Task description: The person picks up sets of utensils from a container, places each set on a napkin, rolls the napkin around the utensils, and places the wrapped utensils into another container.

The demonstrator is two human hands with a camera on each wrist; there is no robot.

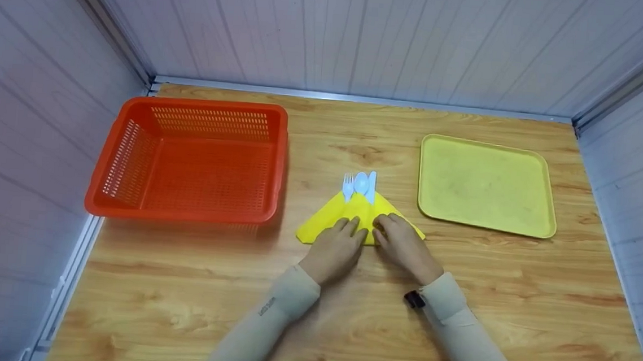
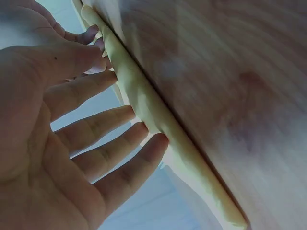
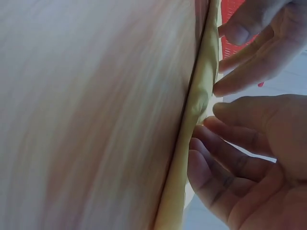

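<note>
A yellow napkin (image 1: pixel 327 221), folded into a triangle, lies on the table with its long folded edge toward me. Out of its peak stick the heads of a white fork (image 1: pixel 348 186), a white spoon (image 1: pixel 361 182) and a white knife (image 1: pixel 372 185); their handles are hidden under the napkin. My left hand (image 1: pixel 336 249) rests on the napkin's left-middle part, fingers spread and nearly straight in the left wrist view. Just right of it, my right hand (image 1: pixel 405 244) touches the napkin with loosely bent fingers (image 3: pixel 199 167), fingertips right at the folded edge.
An orange-red plastic basket (image 1: pixel 280 166) stands at the left. To the right lies a yellow rectangular tray (image 1: pixel 488 183). Pale panelled walls (image 1: pixel 360 36) close off the wooden table (image 1: pixel 516 307) at the back and both sides.
</note>
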